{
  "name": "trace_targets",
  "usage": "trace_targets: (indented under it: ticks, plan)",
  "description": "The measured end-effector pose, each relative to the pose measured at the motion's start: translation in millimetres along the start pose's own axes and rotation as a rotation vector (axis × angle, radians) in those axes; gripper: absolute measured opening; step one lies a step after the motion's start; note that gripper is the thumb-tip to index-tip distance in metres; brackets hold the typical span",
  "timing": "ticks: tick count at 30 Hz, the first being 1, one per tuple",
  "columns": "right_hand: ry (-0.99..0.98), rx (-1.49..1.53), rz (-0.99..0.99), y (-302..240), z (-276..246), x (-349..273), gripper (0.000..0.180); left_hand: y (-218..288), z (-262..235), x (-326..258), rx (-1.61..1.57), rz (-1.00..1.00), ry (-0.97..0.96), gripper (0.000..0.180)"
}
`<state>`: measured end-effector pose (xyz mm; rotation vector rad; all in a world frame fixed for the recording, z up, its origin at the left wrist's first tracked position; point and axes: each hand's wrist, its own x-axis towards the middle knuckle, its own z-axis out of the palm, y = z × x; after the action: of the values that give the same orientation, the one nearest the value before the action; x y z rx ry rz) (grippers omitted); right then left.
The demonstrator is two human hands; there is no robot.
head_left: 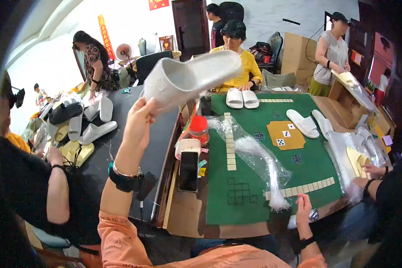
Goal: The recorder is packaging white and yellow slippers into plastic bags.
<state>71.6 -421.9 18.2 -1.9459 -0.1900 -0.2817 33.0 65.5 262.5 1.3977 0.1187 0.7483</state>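
Note:
My left hand (143,112) is raised above the tables, gripping a light grey slide sandal (192,77) at its strap end, the sole pointing to the upper right. My right hand (303,209) hovers at the near edge of the green mat (228,212), fingers extended and nothing visible in them. Just left of it lies a bundle of thin white plastic strands (273,181), partly inside a clear plastic bag (228,129). A pair of white slides (242,98) rests at the mat's far edge, with another white slide (303,123) farther right.
A phone (189,171) and a red-lidded jar (198,129) stand left of the mat. Loose slides (98,132) lie on the dark table (140,187). At right, a co-worker's hand (374,169) touches a yellow slide (356,163). Other people stand or sit around; cardboard boxes (295,53) are stacked behind.

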Motion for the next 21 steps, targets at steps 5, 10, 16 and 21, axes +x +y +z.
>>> trace_targets:
  ticks: [5,10,16,21]
  plan:
    - [-0.301,0.479,0.056,-85.3,25.3,32.0,0.030,12.8,84.3,-72.2,-0.106,-0.084,-0.392,0.021]
    - [-0.744,1.464,0.236,-77.7,54.8,39.6,0.056,-29.4,100.6,-92.8,-0.095,-0.317,-0.604,0.022]
    - [-0.027,1.722,0.472,-36.6,58.5,49.0,0.037,-77.1,91.5,-97.2,0.092,-0.401,-0.632,0.022]
    - [0.173,1.329,0.429,-26.6,46.7,40.6,0.033,-125.5,74.5,-87.8,0.230,-0.400,-0.550,0.012]
